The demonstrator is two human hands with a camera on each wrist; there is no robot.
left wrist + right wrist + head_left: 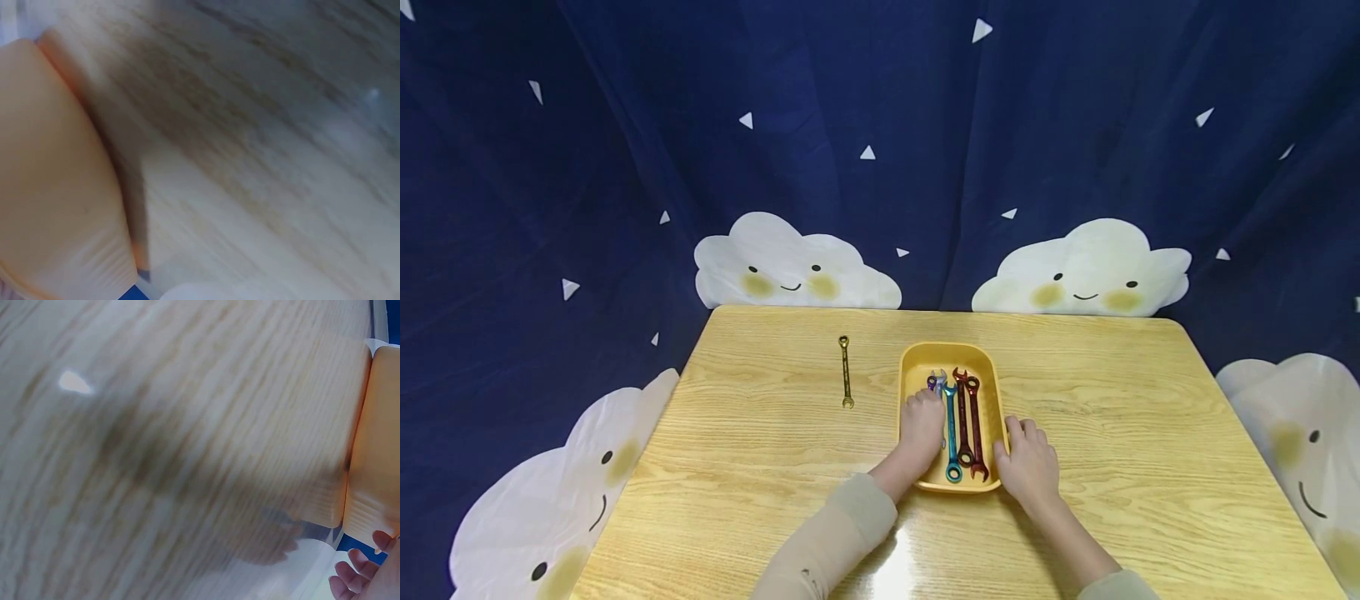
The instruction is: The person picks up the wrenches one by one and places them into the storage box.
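Observation:
My left hand reaches into a yellow tray and grips a purple wrench. One ring end shows beyond the fingers, while the hand covers most of the rest. Beside it, a silver wrench is partly hidden. Farther right in the tray lie a teal wrench and two red wrenches, one beside the other. My right hand touches the tray's right side near the front corner, its fingers loosely spread outside the rim. The right wrist view shows those fingers at the tray's edge.
A gold wrench lies alone on the wooden table, left of the tray. Behind the table hangs a dark blue curtain with white clouds. In the left wrist view, the tray's outer wall fills the left side.

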